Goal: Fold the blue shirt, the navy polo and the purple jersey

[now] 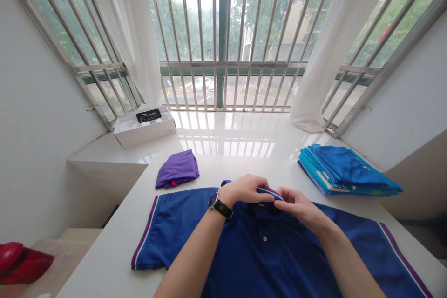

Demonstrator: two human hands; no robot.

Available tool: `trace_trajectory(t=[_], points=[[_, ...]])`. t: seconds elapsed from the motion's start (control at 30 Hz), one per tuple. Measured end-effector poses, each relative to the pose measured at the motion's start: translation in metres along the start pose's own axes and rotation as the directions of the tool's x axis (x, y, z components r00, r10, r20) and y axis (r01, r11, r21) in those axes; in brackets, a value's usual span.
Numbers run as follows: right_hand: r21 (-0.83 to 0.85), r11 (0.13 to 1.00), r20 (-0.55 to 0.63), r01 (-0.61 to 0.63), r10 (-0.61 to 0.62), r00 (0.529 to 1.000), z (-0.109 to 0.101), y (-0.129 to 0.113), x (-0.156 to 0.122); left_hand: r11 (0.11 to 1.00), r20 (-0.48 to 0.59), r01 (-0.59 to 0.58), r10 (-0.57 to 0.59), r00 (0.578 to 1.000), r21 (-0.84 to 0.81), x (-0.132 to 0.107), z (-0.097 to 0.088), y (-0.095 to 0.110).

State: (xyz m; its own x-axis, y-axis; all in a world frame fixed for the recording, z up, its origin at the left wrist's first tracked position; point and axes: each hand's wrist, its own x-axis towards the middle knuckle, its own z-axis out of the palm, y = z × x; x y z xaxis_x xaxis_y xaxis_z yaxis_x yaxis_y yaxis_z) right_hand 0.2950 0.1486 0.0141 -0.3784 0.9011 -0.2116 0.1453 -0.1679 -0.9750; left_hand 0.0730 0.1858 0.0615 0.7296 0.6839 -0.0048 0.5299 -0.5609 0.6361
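Observation:
A dark blue polo shirt [181,233] lies spread face up on the white table [115,251], sleeves out to both sides, striped trim on the cuffs. My left hand [246,188], with a black watch on its wrist, pinches the striped collar [270,191] from above. My right hand [296,205] grips the same collar from the right side. Both hands meet at the neck of the shirt, just above the button placket.
A folded purple garment [177,168] lies behind the shirt at the left. A stack of folded blue and teal shirts [344,170] sits at the right. A white box [145,126] with a black device stands on the sill. A red object [21,260] is low left.

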Motion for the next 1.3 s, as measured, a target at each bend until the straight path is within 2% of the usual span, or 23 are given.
trace_trajectory(t=[0.23,0.47,0.7,0.83,0.9,1.07,1.3], points=[[-0.009,1.0,0.034,-0.027,0.027,0.999,0.004,-0.002,0.002,0.983,0.025,-0.029,0.034,0.999,-0.179,0.002,0.002,-0.004],[-0.039,0.999,0.027,-0.012,0.013,1.0,0.003,-0.008,-0.003,0.989,0.037,-0.041,0.046,0.998,-0.139,0.003,0.003,-0.006],[-0.054,0.998,-0.036,-0.025,0.023,0.999,0.004,-0.009,-0.002,0.997,-0.016,-0.024,0.023,1.0,-0.067,0.007,0.007,-0.009],[-0.11,0.994,-0.088,-0.026,0.017,0.996,0.0,-0.006,0.0,0.991,-0.061,-0.019,0.011,0.998,-0.129,0.007,0.008,-0.011],[-0.131,0.991,-0.077,-0.032,0.022,0.997,-0.004,-0.002,0.0,0.984,-0.1,-0.023,0.006,0.995,-0.176,0.006,0.009,-0.012],[-0.032,0.998,-0.008,-0.061,0.061,0.998,-0.008,0.005,-0.001,0.972,-0.168,-0.045,0.006,0.986,-0.229,0.006,0.009,-0.015],[0.167,0.981,0.042,-0.104,0.098,0.994,0.003,-0.006,-0.005,0.97,-0.198,-0.072,0.025,0.98,-0.233,0.005,0.006,-0.015]])
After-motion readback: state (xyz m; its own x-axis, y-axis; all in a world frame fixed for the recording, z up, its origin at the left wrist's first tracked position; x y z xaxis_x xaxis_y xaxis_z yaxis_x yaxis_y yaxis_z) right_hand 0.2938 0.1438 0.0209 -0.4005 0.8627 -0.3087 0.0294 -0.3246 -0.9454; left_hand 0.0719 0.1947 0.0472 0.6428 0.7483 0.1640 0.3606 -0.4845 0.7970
